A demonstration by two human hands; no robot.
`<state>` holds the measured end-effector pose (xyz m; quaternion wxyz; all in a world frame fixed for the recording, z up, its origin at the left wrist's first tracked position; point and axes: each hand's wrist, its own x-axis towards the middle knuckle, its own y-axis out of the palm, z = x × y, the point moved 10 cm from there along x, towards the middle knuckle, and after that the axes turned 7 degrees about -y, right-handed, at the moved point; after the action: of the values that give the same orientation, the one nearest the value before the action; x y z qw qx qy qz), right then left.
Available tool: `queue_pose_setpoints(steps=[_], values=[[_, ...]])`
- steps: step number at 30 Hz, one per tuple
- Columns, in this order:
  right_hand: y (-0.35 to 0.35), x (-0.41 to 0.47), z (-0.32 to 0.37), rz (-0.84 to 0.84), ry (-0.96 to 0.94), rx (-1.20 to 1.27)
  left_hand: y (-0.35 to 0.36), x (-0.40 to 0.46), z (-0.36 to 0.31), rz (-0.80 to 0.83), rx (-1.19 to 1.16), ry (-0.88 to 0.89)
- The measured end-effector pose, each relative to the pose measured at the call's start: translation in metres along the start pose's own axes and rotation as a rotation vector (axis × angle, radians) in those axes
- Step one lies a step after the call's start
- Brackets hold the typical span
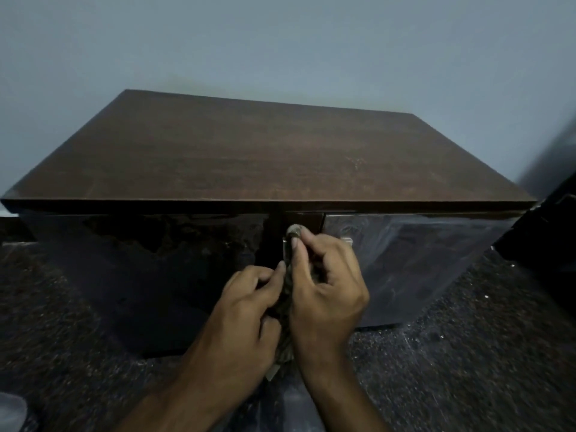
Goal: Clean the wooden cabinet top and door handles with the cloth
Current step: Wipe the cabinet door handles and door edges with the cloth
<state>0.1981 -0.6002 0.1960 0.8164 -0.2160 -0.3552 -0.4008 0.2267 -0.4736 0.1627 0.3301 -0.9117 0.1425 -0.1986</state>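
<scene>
A low cabinet with a dark brown wooden top (265,151) stands against the wall; its glossy dark doors (156,269) face me. Both hands are at the middle of the front. My right hand (324,291) pinches a greyish patterned cloth (285,344) and presses its upper end against a pale door handle (285,244). My left hand (249,310) grips the lower stretch of the same cloth, which hangs down between the two hands. A second pale handle (347,242) shows on the right door, partly hidden by my right hand.
A blue-grey wall (280,51) rises behind the cabinet. Dark speckled floor (467,353) surrounds it. A black object (548,232) stands close to the cabinet's right side. A pale blurred object (11,413) sits at the lower left corner.
</scene>
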Motion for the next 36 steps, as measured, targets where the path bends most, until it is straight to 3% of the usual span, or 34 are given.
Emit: queue_pose_setpoints(steps=[6,11,18,26,32,36], values=[[0.006,0.018,0.028,-0.052,-0.270,-0.095,0.004,0.001,-0.002,0.014,-0.014,0.012],[-0.005,0.006,0.002,-0.123,-0.103,-0.120,0.004,-0.001,0.002,0.033,-0.013,-0.002],[0.003,-0.020,0.004,0.087,-0.248,-0.132,-0.001,0.000,0.003,0.035,-0.092,-0.021],[0.019,-0.002,0.024,0.112,-0.295,-0.133,-0.016,-0.001,0.009,-0.073,-0.178,-0.099],[0.017,-0.041,0.011,0.218,-0.292,-0.161,-0.021,-0.003,0.019,-0.102,-0.204,-0.159],[0.015,-0.020,0.020,0.128,-0.257,-0.183,-0.020,-0.005,0.015,-0.091,-0.215,-0.142]])
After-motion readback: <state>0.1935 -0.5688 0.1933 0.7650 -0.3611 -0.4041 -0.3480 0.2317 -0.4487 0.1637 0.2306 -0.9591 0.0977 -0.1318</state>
